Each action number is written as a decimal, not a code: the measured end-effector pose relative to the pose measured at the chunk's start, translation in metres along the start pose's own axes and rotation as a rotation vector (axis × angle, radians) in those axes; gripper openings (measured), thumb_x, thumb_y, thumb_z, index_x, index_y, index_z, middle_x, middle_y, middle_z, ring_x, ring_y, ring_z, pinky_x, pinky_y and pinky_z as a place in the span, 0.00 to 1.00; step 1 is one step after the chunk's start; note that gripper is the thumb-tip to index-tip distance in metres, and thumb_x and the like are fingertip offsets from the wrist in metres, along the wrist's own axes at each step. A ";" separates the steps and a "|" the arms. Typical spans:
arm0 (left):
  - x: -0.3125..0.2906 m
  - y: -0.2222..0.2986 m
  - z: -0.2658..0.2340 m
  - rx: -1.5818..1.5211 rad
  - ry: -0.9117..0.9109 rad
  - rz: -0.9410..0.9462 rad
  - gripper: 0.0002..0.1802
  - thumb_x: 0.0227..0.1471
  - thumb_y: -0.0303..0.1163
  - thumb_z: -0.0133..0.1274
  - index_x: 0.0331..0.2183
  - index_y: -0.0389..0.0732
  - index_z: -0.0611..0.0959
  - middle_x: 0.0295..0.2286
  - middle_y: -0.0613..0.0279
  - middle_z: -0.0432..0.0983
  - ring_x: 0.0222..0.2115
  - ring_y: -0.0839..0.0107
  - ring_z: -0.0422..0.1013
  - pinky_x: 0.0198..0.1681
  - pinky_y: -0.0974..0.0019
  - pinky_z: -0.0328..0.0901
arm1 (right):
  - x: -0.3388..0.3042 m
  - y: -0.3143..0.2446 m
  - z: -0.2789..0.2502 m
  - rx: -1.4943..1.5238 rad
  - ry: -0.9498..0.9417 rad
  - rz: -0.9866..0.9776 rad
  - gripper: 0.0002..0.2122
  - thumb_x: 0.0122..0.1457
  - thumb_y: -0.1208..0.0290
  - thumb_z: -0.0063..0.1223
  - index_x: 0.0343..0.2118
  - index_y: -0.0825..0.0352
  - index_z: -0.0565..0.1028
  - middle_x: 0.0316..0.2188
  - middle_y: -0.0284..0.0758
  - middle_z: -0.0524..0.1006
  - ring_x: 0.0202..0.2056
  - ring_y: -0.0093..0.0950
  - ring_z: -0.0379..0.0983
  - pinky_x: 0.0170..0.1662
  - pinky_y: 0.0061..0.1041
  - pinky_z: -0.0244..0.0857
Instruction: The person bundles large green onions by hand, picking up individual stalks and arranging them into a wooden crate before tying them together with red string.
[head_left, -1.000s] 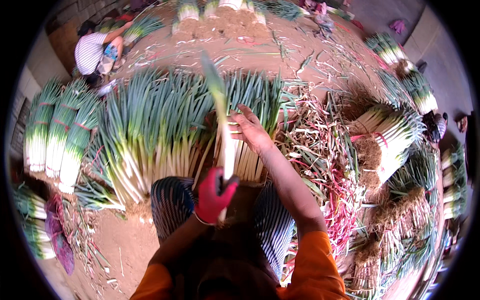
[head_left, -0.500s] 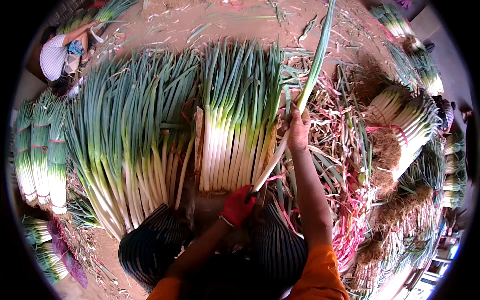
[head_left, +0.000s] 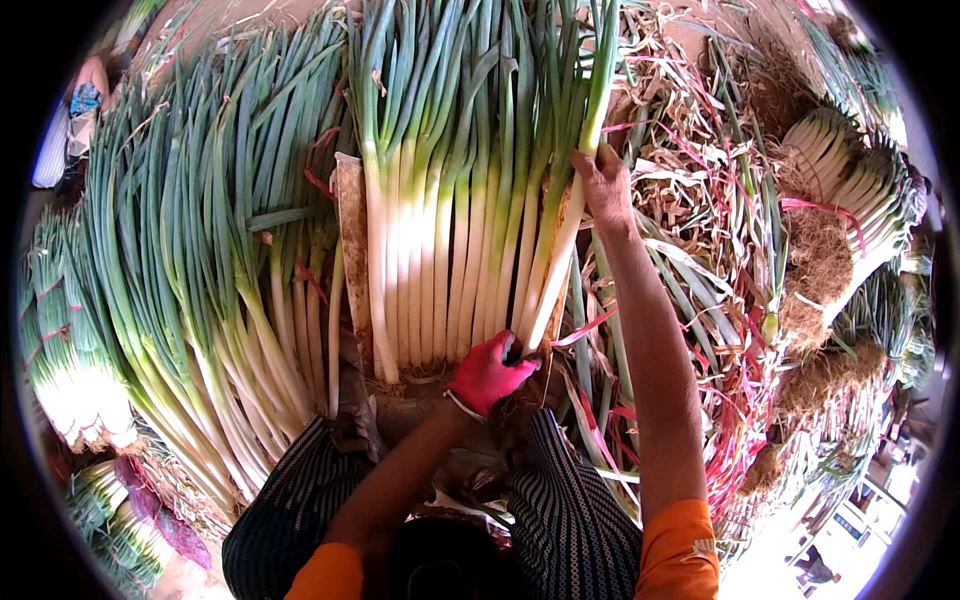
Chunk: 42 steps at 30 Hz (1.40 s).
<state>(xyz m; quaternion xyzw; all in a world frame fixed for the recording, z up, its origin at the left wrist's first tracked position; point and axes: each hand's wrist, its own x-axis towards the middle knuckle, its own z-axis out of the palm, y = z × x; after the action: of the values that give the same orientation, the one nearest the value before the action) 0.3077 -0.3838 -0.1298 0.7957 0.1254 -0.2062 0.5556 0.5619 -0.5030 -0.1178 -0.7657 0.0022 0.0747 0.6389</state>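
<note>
Left hand (head_left: 490, 372), red-gloved, clamps the root end of a leek (head_left: 560, 235); bare right hand (head_left: 603, 185) grips its stalk. Neat row (head_left: 440, 250) mostly laid; loose pile (head_left: 200, 270) remains.

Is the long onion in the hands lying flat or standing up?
Lying flat: the green onion rests on the row, white end at the left hand, leaves under the right hand.

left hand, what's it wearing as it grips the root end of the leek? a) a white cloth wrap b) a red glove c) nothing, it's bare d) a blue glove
b: the left hand is covered by a red glove and sits at the white root end of the leek, while the right hand higher up the same stalk is bare.
</note>
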 end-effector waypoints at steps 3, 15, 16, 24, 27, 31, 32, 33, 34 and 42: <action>-0.003 -0.012 0.008 -0.117 -0.023 0.008 0.18 0.38 0.38 0.60 0.28 0.37 0.73 0.23 0.51 0.72 0.26 0.52 0.70 0.29 0.58 0.64 | 0.014 0.005 -0.004 -0.184 -0.069 0.104 0.16 0.50 0.68 0.54 0.42 0.68 0.73 0.31 0.38 0.77 0.34 0.25 0.71 0.38 0.25 0.65; 0.009 -0.022 0.014 -0.110 -0.062 -0.033 0.17 0.36 0.35 0.60 0.28 0.37 0.73 0.21 0.54 0.71 0.22 0.64 0.69 0.28 0.62 0.64 | 0.029 0.044 0.001 -0.396 -0.024 0.020 0.21 0.48 0.71 0.56 0.47 0.67 0.70 0.33 0.40 0.77 0.33 0.25 0.74 0.37 0.26 0.67; 0.007 -0.016 0.008 -0.071 -0.065 -0.028 0.17 0.36 0.35 0.60 0.28 0.37 0.73 0.21 0.54 0.71 0.22 0.65 0.68 0.28 0.62 0.64 | 0.027 0.042 0.003 -0.163 -0.077 0.149 0.21 0.48 0.69 0.57 0.47 0.68 0.70 0.33 0.40 0.77 0.32 0.25 0.74 0.36 0.26 0.68; 0.021 -0.025 0.020 -0.229 -0.157 0.060 0.15 0.39 0.36 0.58 0.27 0.36 0.74 0.22 0.52 0.72 0.24 0.62 0.70 0.29 0.62 0.64 | 0.028 0.041 0.008 -0.486 -0.077 0.178 0.30 0.40 0.54 0.63 0.43 0.72 0.70 0.33 0.47 0.76 0.36 0.36 0.74 0.41 0.32 0.67; 0.032 -0.033 0.020 -0.062 -0.213 -0.021 0.14 0.41 0.35 0.56 0.27 0.36 0.74 0.23 0.50 0.73 0.26 0.55 0.71 0.30 0.59 0.64 | 0.021 0.041 0.011 -0.517 0.027 0.079 0.28 0.39 0.57 0.63 0.42 0.69 0.70 0.32 0.47 0.76 0.37 0.38 0.74 0.42 0.33 0.66; 0.034 -0.027 0.013 0.035 -0.211 0.014 0.14 0.42 0.35 0.57 0.27 0.36 0.73 0.22 0.50 0.71 0.25 0.56 0.69 0.28 0.59 0.63 | 0.013 0.021 0.014 -0.534 0.042 0.211 0.29 0.40 0.64 0.59 0.48 0.70 0.68 0.31 0.41 0.78 0.28 0.32 0.75 0.36 0.29 0.69; 0.031 -0.031 0.017 0.018 -0.185 0.041 0.14 0.42 0.35 0.57 0.27 0.36 0.73 0.21 0.51 0.70 0.23 0.60 0.67 0.27 0.61 0.62 | 0.016 0.028 0.011 -0.519 0.045 0.128 0.29 0.40 0.61 0.60 0.47 0.70 0.69 0.32 0.43 0.77 0.31 0.32 0.75 0.37 0.29 0.69; 0.029 -0.034 0.022 0.000 -0.159 0.067 0.14 0.43 0.35 0.57 0.27 0.36 0.72 0.21 0.53 0.69 0.21 0.64 0.66 0.26 0.62 0.61 | 0.018 0.034 0.005 -0.579 0.059 0.126 0.29 0.41 0.60 0.60 0.46 0.69 0.69 0.32 0.44 0.77 0.32 0.31 0.75 0.38 0.29 0.68; 0.029 -0.037 0.025 0.029 -0.122 0.077 0.14 0.43 0.35 0.57 0.28 0.36 0.72 0.21 0.53 0.70 0.22 0.63 0.67 0.26 0.62 0.62 | 0.018 0.032 0.007 -0.631 0.058 0.114 0.28 0.41 0.59 0.61 0.46 0.68 0.70 0.32 0.44 0.77 0.33 0.30 0.74 0.39 0.28 0.67; 0.022 -0.029 0.030 -0.015 -0.068 -0.058 0.15 0.41 0.38 0.58 0.28 0.39 0.74 0.23 0.52 0.72 0.25 0.55 0.70 0.28 0.58 0.64 | 0.042 0.031 -0.012 -0.516 -0.038 0.001 0.13 0.50 0.64 0.49 0.37 0.64 0.75 0.31 0.45 0.77 0.35 0.40 0.75 0.40 0.33 0.67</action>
<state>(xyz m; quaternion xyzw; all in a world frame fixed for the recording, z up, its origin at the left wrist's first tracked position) 0.3095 -0.4022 -0.1728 0.7799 0.1310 -0.2482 0.5595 0.6017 -0.5171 -0.1513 -0.9017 -0.0287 0.0876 0.4224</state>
